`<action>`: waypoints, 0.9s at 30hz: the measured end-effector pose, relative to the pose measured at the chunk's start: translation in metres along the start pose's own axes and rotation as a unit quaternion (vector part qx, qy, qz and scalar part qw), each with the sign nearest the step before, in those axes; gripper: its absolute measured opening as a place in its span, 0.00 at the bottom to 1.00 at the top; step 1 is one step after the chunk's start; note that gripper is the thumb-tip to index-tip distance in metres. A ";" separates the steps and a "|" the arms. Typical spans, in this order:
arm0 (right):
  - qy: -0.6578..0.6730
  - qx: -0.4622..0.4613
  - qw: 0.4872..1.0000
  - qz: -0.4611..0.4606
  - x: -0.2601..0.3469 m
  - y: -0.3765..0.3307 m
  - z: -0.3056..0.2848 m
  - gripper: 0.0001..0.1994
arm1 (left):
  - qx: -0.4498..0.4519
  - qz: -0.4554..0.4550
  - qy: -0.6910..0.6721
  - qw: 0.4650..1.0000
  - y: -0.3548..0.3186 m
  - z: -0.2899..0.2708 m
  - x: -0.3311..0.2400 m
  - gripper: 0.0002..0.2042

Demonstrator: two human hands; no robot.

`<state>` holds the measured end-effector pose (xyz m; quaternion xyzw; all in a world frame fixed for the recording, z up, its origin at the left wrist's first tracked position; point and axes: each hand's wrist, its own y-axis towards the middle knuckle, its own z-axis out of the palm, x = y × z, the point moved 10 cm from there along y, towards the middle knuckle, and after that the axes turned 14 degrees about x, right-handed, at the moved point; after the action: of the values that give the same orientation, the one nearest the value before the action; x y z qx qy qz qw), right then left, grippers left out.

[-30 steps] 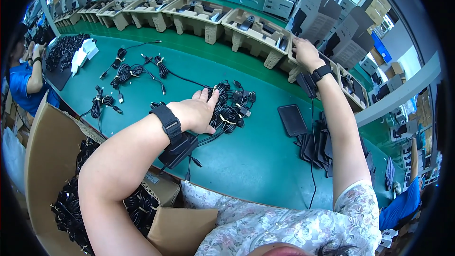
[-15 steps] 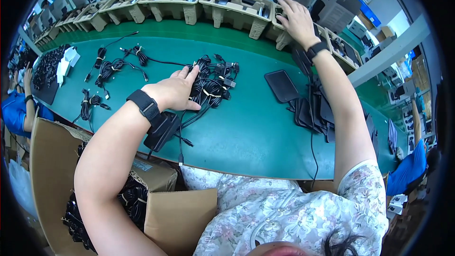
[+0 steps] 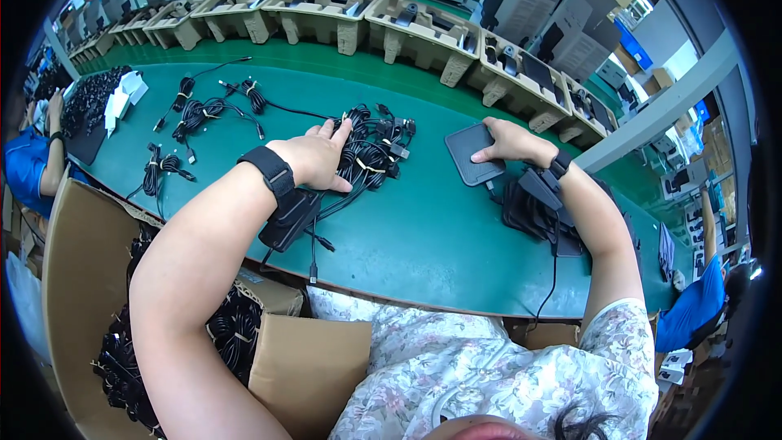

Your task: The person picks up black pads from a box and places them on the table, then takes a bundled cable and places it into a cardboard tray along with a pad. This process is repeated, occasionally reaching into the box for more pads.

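Note:
My left hand lies with fingers stretched out against the left side of a pile of bundled black cables on the green table. A black strap circles that wrist, with a black box attached below it. Over at the right, my right hand grips the right edge of a flat black rectangular pad, its thumb on top and its fingertips at the far edge. Beside that forearm lies a loose heap of similar black pads, partly hidden by another strapped-on black box.
A row of moulded pulp trays holding black parts runs along the far side. Several single cable bundles lie to the left. An open cardboard box of cables stands by my left arm. Co-workers in blue are at both sides.
My right hand has come back from the far trays toward me and taken hold of the black pad. My left hand stays at the cable pile, and the whole view has shifted slightly.

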<state>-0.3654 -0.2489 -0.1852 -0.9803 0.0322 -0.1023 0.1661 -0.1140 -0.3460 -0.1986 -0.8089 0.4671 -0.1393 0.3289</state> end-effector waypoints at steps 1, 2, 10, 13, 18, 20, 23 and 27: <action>0.059 0.039 0.997 0.002 -0.003 0.008 0.001 0.25 | 0.003 -0.002 0.003 1.000 0.000 0.002 0.000 0.52; 0.118 0.077 0.990 0.003 0.002 0.015 -0.001 0.23 | 0.006 -0.004 0.007 1.000 0.001 0.003 0.001 0.51; 0.387 -0.312 0.867 -0.039 -0.028 0.059 -0.146 0.11 | 0.025 -0.014 -0.006 1.000 0.001 0.007 0.000 0.51; 0.365 -0.364 0.857 0.013 -0.060 0.080 -0.166 0.12 | 0.027 -0.016 -0.002 1.000 0.002 0.006 -0.002 0.51; 0.382 -0.332 0.860 0.060 -0.111 0.122 -0.167 0.13 | 0.025 -0.017 -0.004 1.000 0.001 0.007 -0.002 0.51; 0.372 -0.298 0.873 0.107 -0.133 0.133 -0.161 0.14 | 0.026 -0.019 -0.007 0.999 0.001 0.007 -0.002 0.50; 0.266 -0.292 0.908 0.138 -0.137 0.141 -0.154 0.14 | 0.031 -0.015 -0.012 0.999 0.002 0.006 -0.006 0.50; -0.044 -0.392 0.909 0.134 -0.055 0.113 -0.155 0.13 | 0.035 -0.024 -0.016 0.999 -0.002 0.006 -0.001 0.51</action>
<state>-0.4555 -0.3998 -0.0897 -0.9563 0.1934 -0.0149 -0.2187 -0.1102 -0.3427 -0.2016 -0.8101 0.4371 -0.1504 0.3606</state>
